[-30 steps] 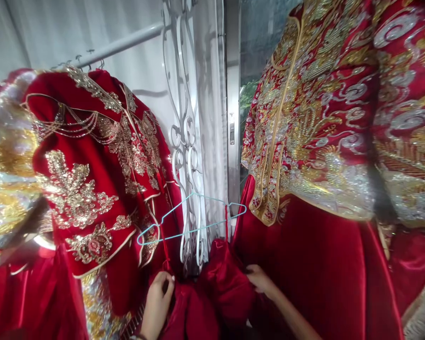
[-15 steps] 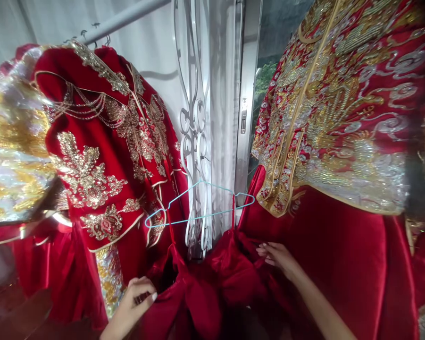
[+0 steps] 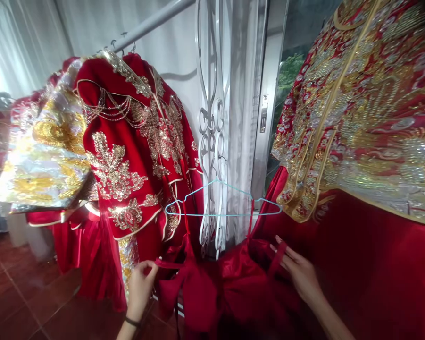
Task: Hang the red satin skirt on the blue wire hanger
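Note:
A red dress (image 3: 201, 288) hangs by two thin straps from a light-blue wire hanger (image 3: 226, 215) at the centre. On its left side, my left hand (image 3: 141, 283) pinches a red fabric strap (image 3: 170, 264) between thumb and fingertips. A dark band circles that wrist. At the dress's right side is my right hand (image 3: 299, 271), its fingers stretched out towards the bodice. Another red strap (image 3: 276, 260) crosses over those fingers without a closed grip. The lower part of the dress is dark and blurred.
Red jackets with gold embroidery (image 3: 127, 141) hang from a white rail (image 3: 152, 23) on the left. A beaded red and gold jacket (image 3: 354, 118) hangs close on the right. Behind the hanger stands a white scrolled metal post (image 3: 210, 132). Brown tiles (image 3: 17, 293) cover the floor.
The view has turned left, so the scene sits further right. My left hand has lifted the left strap away from the dress. A strap now lies across my right fingers.

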